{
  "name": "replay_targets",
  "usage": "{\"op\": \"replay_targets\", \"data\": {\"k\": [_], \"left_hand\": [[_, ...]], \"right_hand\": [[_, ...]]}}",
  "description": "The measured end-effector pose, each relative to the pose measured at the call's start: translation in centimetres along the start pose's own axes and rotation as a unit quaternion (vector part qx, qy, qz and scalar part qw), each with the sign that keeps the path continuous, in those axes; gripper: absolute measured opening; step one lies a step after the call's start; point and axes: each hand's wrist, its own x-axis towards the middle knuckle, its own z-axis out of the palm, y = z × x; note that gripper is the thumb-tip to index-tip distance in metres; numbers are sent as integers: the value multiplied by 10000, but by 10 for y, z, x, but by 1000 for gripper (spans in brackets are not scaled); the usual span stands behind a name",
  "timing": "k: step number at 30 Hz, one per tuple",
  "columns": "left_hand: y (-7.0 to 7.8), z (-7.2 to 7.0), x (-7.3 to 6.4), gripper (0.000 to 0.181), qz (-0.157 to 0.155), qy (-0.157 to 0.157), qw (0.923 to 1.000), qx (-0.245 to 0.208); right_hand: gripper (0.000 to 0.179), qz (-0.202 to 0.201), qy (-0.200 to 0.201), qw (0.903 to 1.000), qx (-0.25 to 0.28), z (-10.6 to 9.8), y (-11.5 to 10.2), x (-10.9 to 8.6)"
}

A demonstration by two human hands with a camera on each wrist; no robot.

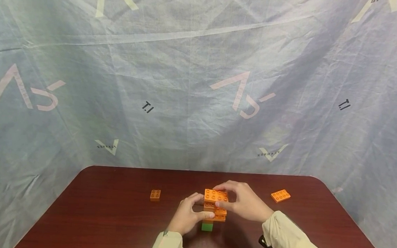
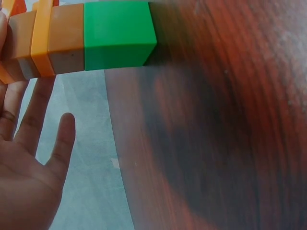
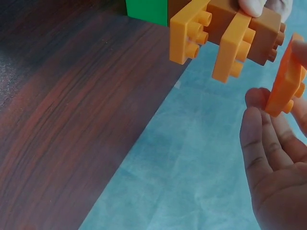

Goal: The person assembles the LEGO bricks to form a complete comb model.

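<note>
A tower of toy building bricks stands on the table, with a green brick [image 2: 120,36] at its foot. Above the green come brown bricks [image 2: 66,38], with orange plates [image 3: 230,50] between them that jut out to one side. My left hand [image 1: 185,216] grips the upper part of this tower, thumb on the near face and fingers behind. Between its thumb and fingers, my right hand [image 1: 249,203] pinches another orange plate [image 1: 216,195], studs up. In the right wrist view, a gap shows between that plate and the topmost brown brick [image 3: 264,37].
A small orange brick [image 1: 155,195] lies on the dark red table [image 1: 110,221], left of the tower. Farther right lies a longer orange plate [image 1: 281,196]. A printed grey cloth [image 1: 184,130] hangs behind the table's back edge.
</note>
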Motion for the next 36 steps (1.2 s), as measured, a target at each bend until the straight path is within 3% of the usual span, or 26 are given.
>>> {"op": "replay_targets", "data": {"k": [5, 14, 36], "left_hand": [[0, -1, 0, 38, -12, 3, 10000, 21], [1, -2, -2, 37, 182, 67, 9998, 98], [-1, -1, 0, 38, 64, 7, 9999, 90]], "right_hand": [[35, 155, -167, 9997, -70, 1, 2, 1], [38, 21, -280, 9996, 18, 2, 0, 2], [38, 18, -588, 9976, -357, -2, -3, 4]]}}
